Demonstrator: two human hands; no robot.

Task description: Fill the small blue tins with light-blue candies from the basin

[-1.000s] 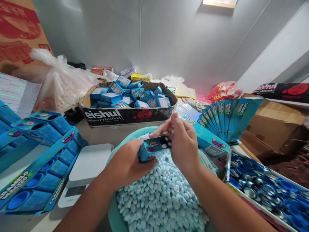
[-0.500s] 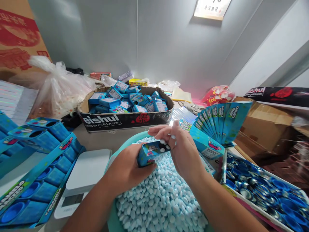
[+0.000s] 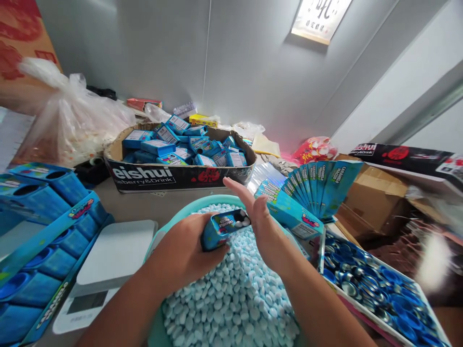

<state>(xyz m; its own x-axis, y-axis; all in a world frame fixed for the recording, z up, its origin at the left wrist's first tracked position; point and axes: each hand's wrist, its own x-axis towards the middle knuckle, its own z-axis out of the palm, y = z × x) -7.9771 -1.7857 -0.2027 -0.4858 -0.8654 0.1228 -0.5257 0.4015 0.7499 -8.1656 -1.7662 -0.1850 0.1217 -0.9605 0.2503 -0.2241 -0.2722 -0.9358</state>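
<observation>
My left hand (image 3: 183,243) is wrapped round a small blue candy box (image 3: 220,232), tilted, with its printed end facing up. White candies show in the round hole at the right of that end. My right hand (image 3: 265,226) is held edge-on against the hole's side of the box, fingers stretched out; I see nothing in it, though its palm is partly turned away. Both hands are over a teal basin (image 3: 188,208) heaped with pale blue and white candies (image 3: 224,299).
A white scale (image 3: 115,250) stands left of the basin, beside a display tray of blue boxes (image 3: 68,241). Behind is a carton (image 3: 181,180) of more boxes. At right lie fanned blue cartons (image 3: 325,188) and a tray of blue-and-silver lids (image 3: 376,284).
Loose candies at my right palm are gone from it, and candies sit in the box's hole. My right fingers have straightened. The camera view has shifted slightly.
</observation>
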